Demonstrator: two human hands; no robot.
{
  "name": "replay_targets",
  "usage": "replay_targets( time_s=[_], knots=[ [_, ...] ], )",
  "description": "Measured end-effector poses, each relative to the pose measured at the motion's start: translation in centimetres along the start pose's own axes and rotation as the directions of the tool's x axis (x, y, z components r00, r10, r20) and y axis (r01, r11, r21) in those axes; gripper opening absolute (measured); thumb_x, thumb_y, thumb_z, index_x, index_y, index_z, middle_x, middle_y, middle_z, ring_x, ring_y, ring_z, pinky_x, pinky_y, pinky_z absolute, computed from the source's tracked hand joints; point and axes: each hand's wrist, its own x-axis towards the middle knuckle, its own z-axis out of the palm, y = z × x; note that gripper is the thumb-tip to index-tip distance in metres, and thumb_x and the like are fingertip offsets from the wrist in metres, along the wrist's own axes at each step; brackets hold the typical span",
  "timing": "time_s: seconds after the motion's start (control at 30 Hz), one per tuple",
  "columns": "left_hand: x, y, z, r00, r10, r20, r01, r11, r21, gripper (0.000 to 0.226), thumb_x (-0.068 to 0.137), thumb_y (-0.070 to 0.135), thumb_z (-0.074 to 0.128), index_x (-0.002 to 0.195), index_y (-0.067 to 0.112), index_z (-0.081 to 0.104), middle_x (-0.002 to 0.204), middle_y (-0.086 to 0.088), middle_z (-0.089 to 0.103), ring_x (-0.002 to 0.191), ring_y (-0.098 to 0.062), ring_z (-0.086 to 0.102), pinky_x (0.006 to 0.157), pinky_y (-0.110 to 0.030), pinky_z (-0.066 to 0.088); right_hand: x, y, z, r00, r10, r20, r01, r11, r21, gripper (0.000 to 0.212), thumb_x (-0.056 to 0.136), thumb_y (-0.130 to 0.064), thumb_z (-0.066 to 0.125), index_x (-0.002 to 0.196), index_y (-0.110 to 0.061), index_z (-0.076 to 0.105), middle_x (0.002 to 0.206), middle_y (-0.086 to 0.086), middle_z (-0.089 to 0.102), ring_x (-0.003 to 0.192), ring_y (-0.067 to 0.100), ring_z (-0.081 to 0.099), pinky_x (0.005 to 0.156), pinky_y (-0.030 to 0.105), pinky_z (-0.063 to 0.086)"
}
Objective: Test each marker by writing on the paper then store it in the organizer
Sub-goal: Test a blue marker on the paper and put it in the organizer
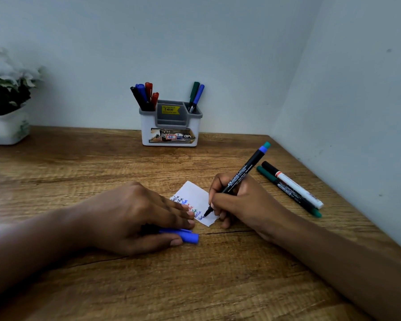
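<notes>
My right hand [240, 205] grips a black marker with a blue end [245, 171], its tip touching the lower edge of a small white paper [195, 192] that bears several coloured written lines. My left hand [137, 216] presses its fingers on the paper's left side and holds the blue cap [185, 236] under the thumb. A white and grey organizer [170, 126] stands at the back by the wall, with several markers in its left pocket and two in its right pocket. A green marker [287, 192] and a white-barrelled marker [294, 185] lie on the table to the right.
The wooden table [79, 172] meets walls at the back and the right, forming a corner. A white pot with a plant [6, 107] stands at the back left.
</notes>
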Motion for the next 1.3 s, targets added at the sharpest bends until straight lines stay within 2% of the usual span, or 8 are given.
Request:
replay_targets(
  time_s=[0.13,0.87,0.93,1.13,1.23,1.3],
  knots=[
    [0.0,0.0,0.1,1.000,0.001,-0.002,-0.001,1.000,-0.003,0.033,0.095,0.036,0.058,0.121,0.017,0.069,0.121,0.010,0.069,0.119,0.002,0.058,0.095,-0.026,0.053,0.1,0.1,0.1,1.000,0.004,-0.009,-0.004,1.000,0.018,0.010,0.079,-0.002,0.059,0.071,-0.009,0.061,0.054,0.001,0.059,0.047,0.015,0.056,0.047,0.026,0.050],
    [0.1,0.1,0.1,1.000,-0.003,-0.012,0.003,1.000,-0.018,0.032,0.094,0.034,0.060,0.118,0.016,0.071,0.120,0.009,0.070,0.117,0.001,0.060,0.094,-0.026,0.054,0.2,0.0,0.4,0.997,0.029,-0.071,-0.029,1.000,0.001,0.011,0.080,-0.006,0.058,0.069,-0.010,0.058,0.053,0.002,0.055,0.044,0.012,0.052,0.041,0.023,0.047],
    [0.1,0.1,0.1,1.000,-0.009,-0.013,0.009,1.000,-0.020,0.032,0.094,0.035,0.059,0.118,0.017,0.071,0.120,0.009,0.070,0.117,0.002,0.060,0.094,-0.025,0.053,0.2,0.0,0.2,0.995,0.051,-0.084,-0.047,0.998,0.046,0.016,0.081,-0.004,0.057,0.066,-0.011,0.057,0.051,0.001,0.054,0.044,0.010,0.051,0.040,0.021,0.044],
    [-0.1,0.1,0.2,0.998,-0.045,-0.049,0.042,0.998,-0.051,0.032,0.094,0.037,0.060,0.118,0.019,0.071,0.118,0.010,0.071,0.116,0.003,0.061,0.088,-0.027,0.057,0.1,-0.3,-0.8,0.991,0.119,-0.057,-0.083,0.898,0.433,0.019,0.085,0.000,0.052,0.071,-0.012,0.055,0.055,0.002,0.054,0.044,0.007,0.048,0.038,0.019,0.043],
    [-0.2,0.0,0.4,0.992,-0.089,-0.093,0.082,0.993,-0.082,0.032,0.093,0.036,0.061,0.117,0.019,0.071,0.118,0.009,0.071,0.115,0.002,0.062,0.085,-0.029,0.058,0.0,-0.6,-1.0,0.993,0.098,-0.062,-0.058,0.879,0.473,0.018,0.085,0.000,0.055,0.074,-0.014,0.054,0.056,0.003,0.056,0.044,0.008,0.049,0.038,0.021,0.046],
    [-0.1,0.0,0.4,0.979,-0.141,-0.150,0.125,0.986,-0.109,0.030,0.091,0.037,0.062,0.115,0.021,0.071,0.117,0.010,0.071,0.110,0.003,0.064,0.084,-0.026,0.058,-0.3,-1.0,-1.1,0.994,0.037,-0.104,0.013,0.894,0.448,0.017,0.083,0.001,0.058,0.076,-0.014,0.055,0.055,0.002,0.055,0.044,0.009,0.049,0.038,0.021,0.045]
  ],
)
